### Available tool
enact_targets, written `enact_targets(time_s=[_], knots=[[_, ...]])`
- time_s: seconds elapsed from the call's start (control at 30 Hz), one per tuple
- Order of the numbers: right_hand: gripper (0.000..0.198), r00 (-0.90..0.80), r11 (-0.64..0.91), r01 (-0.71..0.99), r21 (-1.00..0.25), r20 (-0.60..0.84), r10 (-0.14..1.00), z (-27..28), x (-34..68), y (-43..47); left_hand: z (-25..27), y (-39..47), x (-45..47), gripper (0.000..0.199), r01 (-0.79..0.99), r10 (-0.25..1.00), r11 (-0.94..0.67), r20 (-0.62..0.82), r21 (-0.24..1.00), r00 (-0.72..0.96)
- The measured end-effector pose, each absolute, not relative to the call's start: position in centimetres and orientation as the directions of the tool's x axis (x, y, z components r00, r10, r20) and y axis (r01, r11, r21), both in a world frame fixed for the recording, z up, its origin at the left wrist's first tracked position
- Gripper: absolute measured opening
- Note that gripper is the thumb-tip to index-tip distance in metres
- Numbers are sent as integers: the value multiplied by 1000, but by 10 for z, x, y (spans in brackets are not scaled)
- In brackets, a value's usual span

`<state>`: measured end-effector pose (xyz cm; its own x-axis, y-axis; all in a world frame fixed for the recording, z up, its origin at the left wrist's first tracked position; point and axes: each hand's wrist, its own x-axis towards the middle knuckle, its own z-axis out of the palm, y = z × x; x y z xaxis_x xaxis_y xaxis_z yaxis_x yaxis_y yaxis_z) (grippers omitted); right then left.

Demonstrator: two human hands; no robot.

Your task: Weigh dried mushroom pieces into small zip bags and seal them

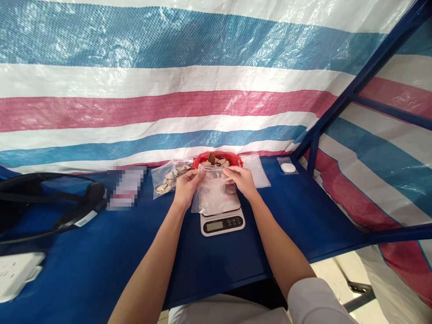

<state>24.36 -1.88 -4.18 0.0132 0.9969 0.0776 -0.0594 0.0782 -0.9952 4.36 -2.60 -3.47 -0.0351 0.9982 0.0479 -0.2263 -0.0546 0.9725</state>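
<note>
A clear zip-lock bag (212,193) hangs between my two hands, over a white digital kitchen scale (223,223). My left hand (187,183) pinches the bag's top edge at its left corner. At the right corner, the fingers of my right hand (242,180) are closed on the same edge. Nothing shows inside the bag. Just behind it lies a red plastic bag (199,158) holding pale and brown dried pieces, partly hidden by my hands. Left of my left hand rests another clear bag (156,177) with pale dried slices in it.
Flat clear bags (261,173) lie right of the red bag, and a small bag with a white round item (287,168) is farther right. A black headset-like strap (94,200), a blurred packet (126,188) and a white power strip (20,272) occupy the blue table's left (84,261).
</note>
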Motion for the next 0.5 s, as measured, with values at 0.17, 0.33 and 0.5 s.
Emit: enact_targets(time_s=[0.17, 0.33, 0.5], knots=[[45, -54, 103, 4, -995, 103, 993, -41, 246, -22, -32, -27, 45, 42, -226, 999, -25, 29, 974, 15], [41, -59, 126, 29, -992, 124, 991, -42, 239, -23, -38, -27, 50, 36, -159, 990, -118, 104, 980, -93], [38, -62, 198, 84, -977, 193, 979, -45, 233, -20, -39, -30, 55, 31, -148, 983, -162, 147, 976, -110]])
